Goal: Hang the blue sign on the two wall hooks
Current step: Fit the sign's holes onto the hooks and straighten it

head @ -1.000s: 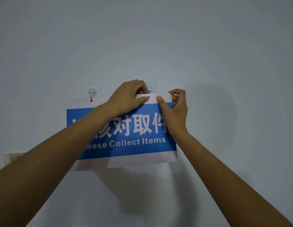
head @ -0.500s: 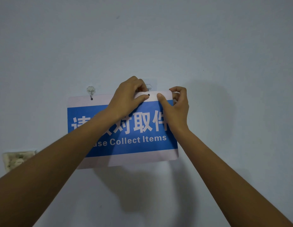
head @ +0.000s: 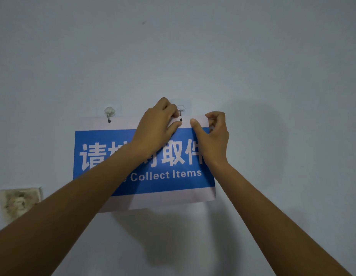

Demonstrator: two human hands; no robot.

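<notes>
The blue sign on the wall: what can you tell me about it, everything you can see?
The blue sign is a thin, flat rectangular sheet, glossy like laminated paper, with white margins above and below a blue panel. White Chinese characters sit over the English words "Collect Items"; a forearm hides the rest. It lies against the wall, slightly tilted. Its left hole sits on the left hook. The left hand and right hand pinch the top edge, with the right hole just below the right hook.
</notes>
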